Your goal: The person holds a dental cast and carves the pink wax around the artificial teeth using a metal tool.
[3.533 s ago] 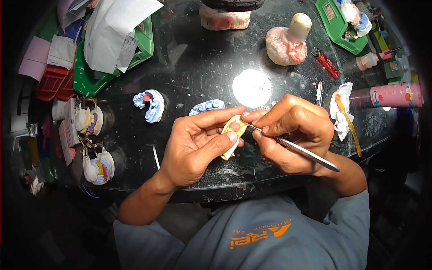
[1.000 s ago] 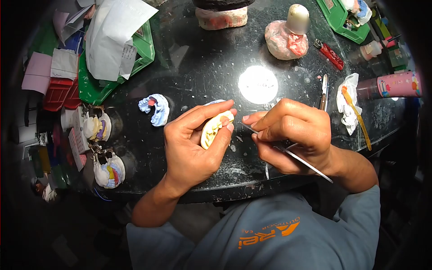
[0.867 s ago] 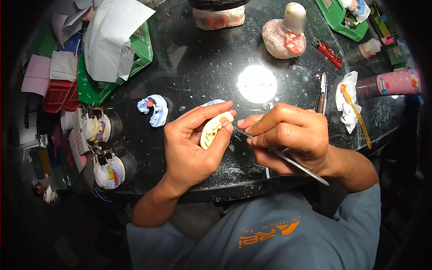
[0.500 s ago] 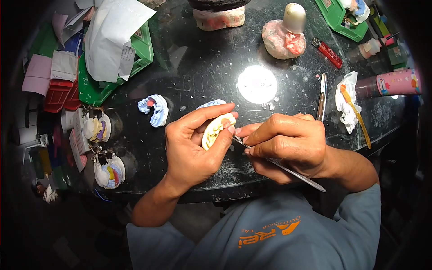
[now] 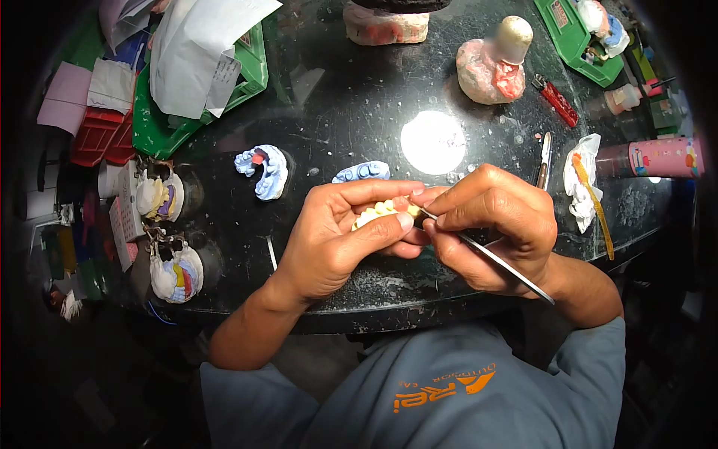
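Between the thumb and fingers of my left hand (image 5: 336, 243) is a pale yellow dental model (image 5: 372, 214), a row of teeth showing on top and much of it covered by the fingers. My right hand (image 5: 497, 228) grips a thin metal dental carving tool (image 5: 505, 268) like a pen. Its tip meets the right end of the model, close to my left thumb; the exact contact is too small to make out. Just beyond my left hand lies a blue dental model (image 5: 361, 172), and farther left sits a horseshoe-shaped blue model (image 5: 273, 178) with a pink patch.
Mounted dental models (image 5: 176, 275) stand at the left edge. Green trays (image 5: 250, 71) lie at back left and back right. Toward the right are a pink-and-white lump with a dome (image 5: 482, 75), a red lighter (image 5: 559, 105), a knife (image 5: 544, 161) and a tissue (image 5: 583, 198) under an amber strip.
My left hand has turned the yellow model so its teeth face upward more. The right hand and tool have shifted slightly right and up. The whole view has moved a little.
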### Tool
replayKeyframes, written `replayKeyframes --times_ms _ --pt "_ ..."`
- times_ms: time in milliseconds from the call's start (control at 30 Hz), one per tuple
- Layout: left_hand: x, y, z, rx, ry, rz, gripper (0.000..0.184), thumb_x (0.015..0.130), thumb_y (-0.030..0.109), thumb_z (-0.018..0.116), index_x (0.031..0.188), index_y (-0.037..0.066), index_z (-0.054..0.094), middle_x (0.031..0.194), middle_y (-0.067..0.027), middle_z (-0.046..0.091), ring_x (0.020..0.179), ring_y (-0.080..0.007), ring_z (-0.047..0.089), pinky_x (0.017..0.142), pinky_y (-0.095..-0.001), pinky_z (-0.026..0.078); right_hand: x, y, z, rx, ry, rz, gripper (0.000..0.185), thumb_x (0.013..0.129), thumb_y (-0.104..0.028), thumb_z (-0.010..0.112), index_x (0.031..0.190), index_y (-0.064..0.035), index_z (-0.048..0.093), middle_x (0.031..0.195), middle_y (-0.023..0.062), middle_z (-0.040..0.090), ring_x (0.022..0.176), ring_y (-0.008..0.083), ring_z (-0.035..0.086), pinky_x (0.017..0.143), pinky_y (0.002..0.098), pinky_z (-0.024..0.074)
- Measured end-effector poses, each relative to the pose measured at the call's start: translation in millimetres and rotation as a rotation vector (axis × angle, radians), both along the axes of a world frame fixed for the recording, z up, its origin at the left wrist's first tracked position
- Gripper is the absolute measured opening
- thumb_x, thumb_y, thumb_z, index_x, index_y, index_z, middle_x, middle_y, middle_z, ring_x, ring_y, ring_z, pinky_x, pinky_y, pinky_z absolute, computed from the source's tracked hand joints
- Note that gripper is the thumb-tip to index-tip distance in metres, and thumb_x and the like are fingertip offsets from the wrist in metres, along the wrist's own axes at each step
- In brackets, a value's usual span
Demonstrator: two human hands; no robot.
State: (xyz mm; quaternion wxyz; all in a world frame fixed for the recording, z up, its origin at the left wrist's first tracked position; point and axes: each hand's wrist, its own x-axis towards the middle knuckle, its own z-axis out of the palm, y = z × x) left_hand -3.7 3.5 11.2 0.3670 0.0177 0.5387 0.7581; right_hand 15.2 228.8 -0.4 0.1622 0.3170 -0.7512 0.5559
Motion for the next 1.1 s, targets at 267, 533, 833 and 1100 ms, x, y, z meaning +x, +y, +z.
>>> replayKeyframes --times_ms 267,533,833,1100 --pt "-1 -5 3 0.150 -0.206 -0.001 0.063 0.092 0.003 0.057 0.149 -0.020 0.041 0.144 -0.0318 0.059 0.128 -0.0380 0.067 0.109 -0.0439 0.059 -5 -1 -7 -0.009 0.017 -0.064 0.019 0.075 0.013 0.080 0.088 0.0028 0.071 0.085 0.0141 0.072 0.081 0.0260 0.077 0.072 0.0341 0.0633" --pt "-2 -9 -2 0.293 -0.289 0.007 0.067 0.095 0.006 0.052 0.153 -0.023 0.034 0.152 -0.0348 0.051 0.135 -0.0409 0.062 0.115 -0.0532 0.052 -6 1 -8 -0.006 0.000 -0.108 0.018 0.074 0.013 0.079 0.087 0.0028 0.071 0.084 0.0143 0.072 0.079 0.0240 0.077 0.070 0.0316 0.0620" --pt "2 -3 -3 0.247 -0.099 -0.105 0.067 0.104 0.014 0.065 0.158 -0.012 0.036 0.151 -0.0275 0.054 0.138 -0.0339 0.060 0.112 -0.0530 0.054 -9 8 -3 0.013 -0.024 -0.118 0.015 0.078 0.012 0.078 0.088 0.0039 0.070 0.088 0.0174 0.073 0.084 0.0278 0.078 0.078 0.0364 0.0646" --pt "-1 0 -3 0.281 -0.041 -0.109 0.072 0.099 0.009 0.073 0.158 -0.010 0.036 0.145 -0.0241 0.058 0.135 -0.0293 0.061 0.112 -0.0455 0.055 -5 6 0 0.016 -0.011 -0.106 0.017 0.082 0.015 0.076 0.093 0.0053 0.067 0.091 0.0186 0.072 0.090 0.0300 0.078 0.086 0.0414 0.0657"
